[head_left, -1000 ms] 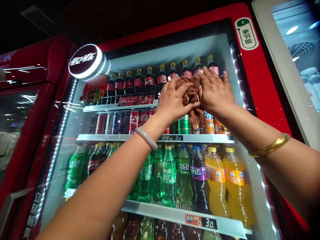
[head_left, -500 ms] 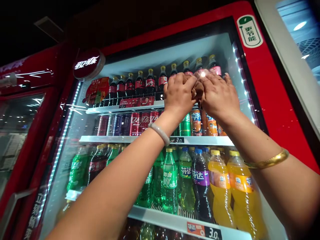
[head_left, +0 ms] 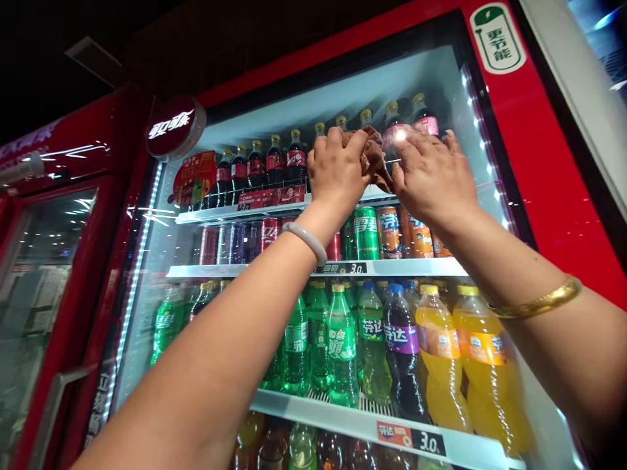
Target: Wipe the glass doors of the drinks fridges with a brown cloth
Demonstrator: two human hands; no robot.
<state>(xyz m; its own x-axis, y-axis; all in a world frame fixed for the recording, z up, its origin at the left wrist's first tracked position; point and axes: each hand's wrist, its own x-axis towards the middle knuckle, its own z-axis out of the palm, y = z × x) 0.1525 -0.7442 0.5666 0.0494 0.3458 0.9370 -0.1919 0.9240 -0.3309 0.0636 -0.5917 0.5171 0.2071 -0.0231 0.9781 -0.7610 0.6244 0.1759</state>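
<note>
Red cooler [head_left: 533,150], glass door [head_left: 274,111] shut, lit shelves behind: cola bottles [head_left: 274,163] top, cans [head_left: 372,232] next, big soda bottles [head_left: 392,352] below. Second red cooler [head_left: 53,215] off the left edge.

Both arms raised to the door's upper right area, near the top shelf line. Left hand [head_left: 337,173] clenched on brown cloth [head_left: 375,156], knuckles out, cloth bunched against the glass. Right hand [head_left: 431,176] just beside it, fingers spread flat, fingertips touching the cloth's right side; grasp or mere press: cannot tell. White bangle [head_left: 306,241] on left wrist, gold bangle [head_left: 539,303] on right forearm.

Key relation: cloth between the two hands, mostly under the left palm, sticking out up and right of the left grip toward the right fingertips. Crumpled, no clear long axis. Left hand nearer and carrying it. Cloth well short of the door's top edge and right edge; open glass above and far left.
</note>
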